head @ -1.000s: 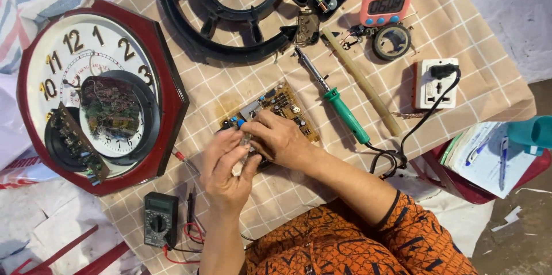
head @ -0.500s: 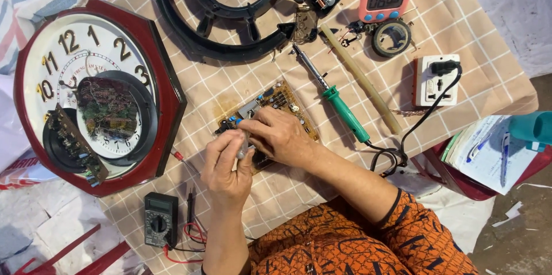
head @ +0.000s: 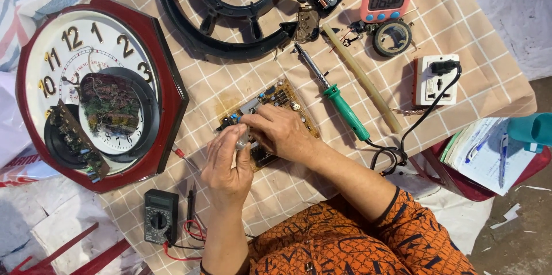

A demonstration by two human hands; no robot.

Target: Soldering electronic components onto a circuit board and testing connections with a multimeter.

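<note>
Both hands meet over the brown circuit board (head: 270, 115), which lies on the checked cloth (head: 460, 22) just in front of the person, its long axis slanting from lower left to upper right. Left hand (head: 227, 163) is curled around a small pale object (head: 242, 140) pinched at its fingertips; what that object is cannot be told. It sits at the board's near left edge, so the board lies just ahead and to the right of this hand. Right hand (head: 282, 132) rests flat on the board itself, fingers bent and pressing down on it, covering its middle, with the fingertips touching the left hand's fingertips. The right hand is thus the nearer, being already on the board. A green-handled soldering iron (head: 333, 94) lies just right of the board, roughly parallel to its short side, tip pointing away. A black multimeter (head: 160, 216) sits near the left wrist, well below the board.
</note>
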